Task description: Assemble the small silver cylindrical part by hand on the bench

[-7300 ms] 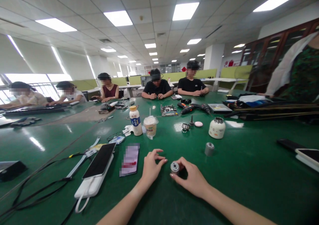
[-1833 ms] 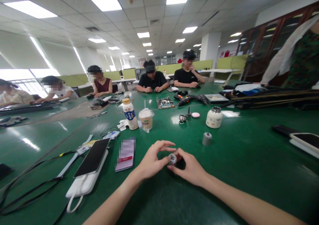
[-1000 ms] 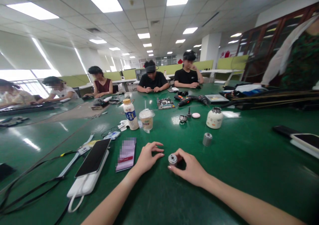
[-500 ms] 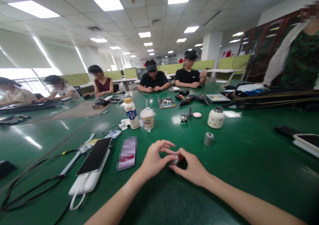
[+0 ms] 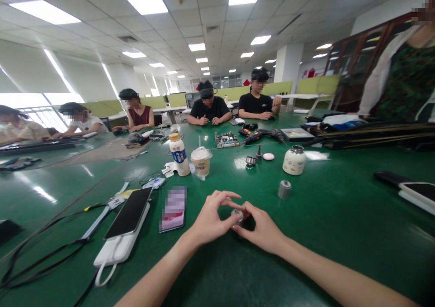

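Observation:
Just above the green table [image 5: 326, 216], both my hands meet around a small grey round piece [image 5: 237, 215]. The thumb of my left hand [image 5: 215, 218] presses its near side, with the fingers arched over toward the far side. From the right, my right hand [image 5: 263, 227] pinches the same piece between thumb and fingers. Fingers cover much of it, so its exact kind cannot be made out. Beyond my right hand, a grey metal cylinder [image 5: 284, 189] stands upright. Farther back is a cream bottle [image 5: 294, 160] with a painted face and an uncovered metal neck.
A phone with a lit screen [image 5: 174, 208] and a black phone [image 5: 129, 214] on a white power bank lie left, beside cables. Behind are a milk bottle [image 5: 180, 155], a drink cup [image 5: 201, 162], a pink disc [image 5: 268, 156] and a circuit board [image 5: 227, 139]. Several people sit opposite.
The grey piece has tilted or turned slightly between my fingers, showing more of its top. My left fingers have shifted a little; my right hand stays nearly in place.

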### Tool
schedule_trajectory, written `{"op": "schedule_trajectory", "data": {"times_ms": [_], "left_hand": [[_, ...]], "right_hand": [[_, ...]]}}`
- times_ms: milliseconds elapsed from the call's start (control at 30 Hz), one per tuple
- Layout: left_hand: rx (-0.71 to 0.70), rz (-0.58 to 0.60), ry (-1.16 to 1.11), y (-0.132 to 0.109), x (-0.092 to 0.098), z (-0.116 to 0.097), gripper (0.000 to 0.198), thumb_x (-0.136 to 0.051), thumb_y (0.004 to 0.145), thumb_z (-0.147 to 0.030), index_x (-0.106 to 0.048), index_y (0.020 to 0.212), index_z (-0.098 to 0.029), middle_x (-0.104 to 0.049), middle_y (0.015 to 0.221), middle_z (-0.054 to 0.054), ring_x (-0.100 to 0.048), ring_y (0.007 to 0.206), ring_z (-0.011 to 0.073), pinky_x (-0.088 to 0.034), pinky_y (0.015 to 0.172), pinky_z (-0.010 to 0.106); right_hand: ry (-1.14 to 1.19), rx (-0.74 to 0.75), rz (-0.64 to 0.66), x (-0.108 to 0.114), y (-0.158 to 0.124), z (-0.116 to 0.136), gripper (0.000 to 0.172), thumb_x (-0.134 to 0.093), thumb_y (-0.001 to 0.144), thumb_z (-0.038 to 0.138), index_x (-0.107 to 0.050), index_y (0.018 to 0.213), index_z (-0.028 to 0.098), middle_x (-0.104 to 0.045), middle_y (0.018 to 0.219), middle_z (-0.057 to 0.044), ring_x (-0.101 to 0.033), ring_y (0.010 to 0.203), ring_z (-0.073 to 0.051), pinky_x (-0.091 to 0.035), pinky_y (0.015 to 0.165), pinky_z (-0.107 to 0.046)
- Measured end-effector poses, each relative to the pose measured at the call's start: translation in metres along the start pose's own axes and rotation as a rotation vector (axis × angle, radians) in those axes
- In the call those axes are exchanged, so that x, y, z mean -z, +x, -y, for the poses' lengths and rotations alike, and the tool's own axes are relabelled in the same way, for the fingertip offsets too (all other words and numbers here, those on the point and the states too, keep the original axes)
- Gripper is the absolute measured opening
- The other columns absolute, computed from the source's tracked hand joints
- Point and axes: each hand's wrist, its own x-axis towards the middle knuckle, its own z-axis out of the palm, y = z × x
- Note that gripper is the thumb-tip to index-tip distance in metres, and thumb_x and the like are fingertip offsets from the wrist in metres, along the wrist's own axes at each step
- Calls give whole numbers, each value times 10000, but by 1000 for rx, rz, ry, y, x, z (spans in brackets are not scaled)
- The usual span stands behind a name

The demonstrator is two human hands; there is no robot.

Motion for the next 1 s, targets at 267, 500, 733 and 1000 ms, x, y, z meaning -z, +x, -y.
{"op": "schedule_trajectory", "data": {"times_ms": [267,500,733,1000], "left_hand": [[60,-156,-37,6,1,11,298,-722,781,-268,-600,1051,-235,-766,876,14,-695,932,227,-432,931,372],[144,-73,98,3,6,66,355,-738,755,-233,-612,1086,-253,-775,895,15,-680,1019,253,-427,967,425],[171,-130,14,3,4,65,370,-779,706,-254,-633,1045,-229,-773,885,24,-710,933,241,-471,926,391],[98,-42,-94,8,7,3,401,-787,704,-255,-627,1071,-238,-780,804,16,-653,1003,240,-429,926,378]], "right_hand": [[-42,-8,5,1,0,3,216,-679,789,321,-518,900,230,-646,853,7,-611,787,-178,-460,704,-280],[-462,71,-14,6,0,6,275,-649,805,464,-577,855,204,-629,814,-48,-564,786,-242,-414,739,-373],[-340,83,21,5,0,-1,277,-662,814,412,-592,988,208,-647,935,-54,-571,879,-239,-428,802,-362],[-308,68,21,4,0,-1,260,-660,819,401,-609,990,212,-643,914,-48,-583,861,-235,-448,774,-357]]}}
